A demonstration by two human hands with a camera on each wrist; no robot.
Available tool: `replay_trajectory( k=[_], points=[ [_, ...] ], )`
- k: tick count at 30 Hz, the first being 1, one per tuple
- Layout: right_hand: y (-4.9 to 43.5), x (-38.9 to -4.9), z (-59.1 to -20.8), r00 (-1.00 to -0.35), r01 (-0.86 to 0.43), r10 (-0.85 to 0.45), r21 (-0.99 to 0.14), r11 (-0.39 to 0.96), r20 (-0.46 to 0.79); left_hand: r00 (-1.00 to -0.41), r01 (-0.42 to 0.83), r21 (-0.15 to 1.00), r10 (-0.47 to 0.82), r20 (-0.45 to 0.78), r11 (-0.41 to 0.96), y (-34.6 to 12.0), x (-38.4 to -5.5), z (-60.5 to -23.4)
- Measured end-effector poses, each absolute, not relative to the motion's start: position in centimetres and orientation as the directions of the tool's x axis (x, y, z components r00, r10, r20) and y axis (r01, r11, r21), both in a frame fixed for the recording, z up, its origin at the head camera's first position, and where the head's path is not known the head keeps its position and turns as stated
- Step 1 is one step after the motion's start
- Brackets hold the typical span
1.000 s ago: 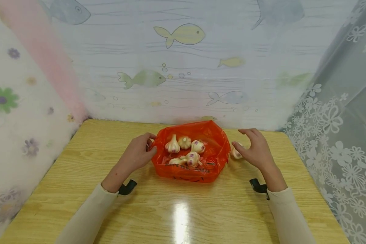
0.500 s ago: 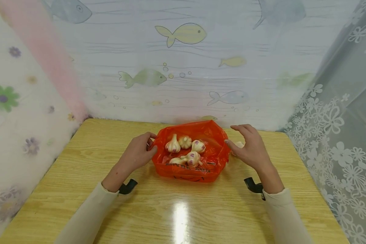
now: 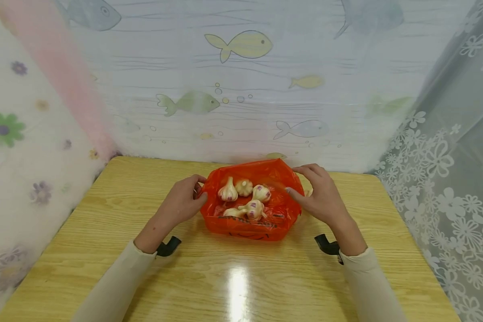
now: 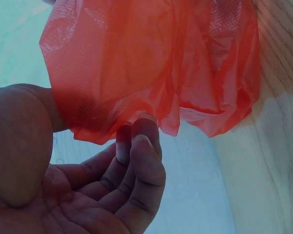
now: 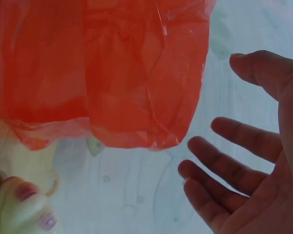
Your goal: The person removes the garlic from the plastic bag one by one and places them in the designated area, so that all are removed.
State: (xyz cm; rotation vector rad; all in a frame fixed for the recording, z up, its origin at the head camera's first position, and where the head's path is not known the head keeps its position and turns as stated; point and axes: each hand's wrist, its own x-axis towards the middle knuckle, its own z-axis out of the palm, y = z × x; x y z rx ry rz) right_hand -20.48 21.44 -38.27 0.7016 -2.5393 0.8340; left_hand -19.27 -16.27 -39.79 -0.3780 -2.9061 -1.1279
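Note:
A red plastic bag (image 3: 241,229) lies with its mouth spread wide on the wooden table. Inside it rest several garlic bulbs (image 3: 227,192), whitish with purple marks. My left hand (image 3: 183,199) pinches the bag's left edge, thumb on one side of the film and bent fingertips on the other, as the left wrist view shows. At the right edge of the bag is my right hand (image 3: 324,194), thumb and fingers spread apart with nothing between them in the right wrist view. One more garlic bulb (image 5: 24,209) sits outside the bag on the right, mostly hidden behind that hand in the head view.
The wooden table (image 3: 209,281) reaches back to a fish-patterned curtain (image 3: 241,112). Flowered sheets hang along the left and right sides. A black wrist mount (image 3: 169,246) sticks out from the left wrist, and another black mount (image 3: 327,244) from the right one.
My right hand has moved left, from beside the loose garlic bulb to the bag's right edge, now covering most of that bulb. The left hand and the bag stay where they were.

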Motion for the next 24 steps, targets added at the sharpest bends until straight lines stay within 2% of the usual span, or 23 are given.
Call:
replay_trajectory(
  k=[16, 24],
  points=[
    [19.5, -20.3, -37.5, -0.798, -0.595, -0.443, -0.419, 0.686, 0.408, -0.972, 0.217, 0.659, 0.218, 0.082, 0.72, -16.2, -19.4, -39.9],
    [18.8, -20.4, -37.4, -0.77, -0.632, -0.498, -0.368, 0.682, 0.399, -0.97, 0.229, 0.657, 0.227, 0.089, 0.718, -16.3, -19.4, -40.0]
  ],
)
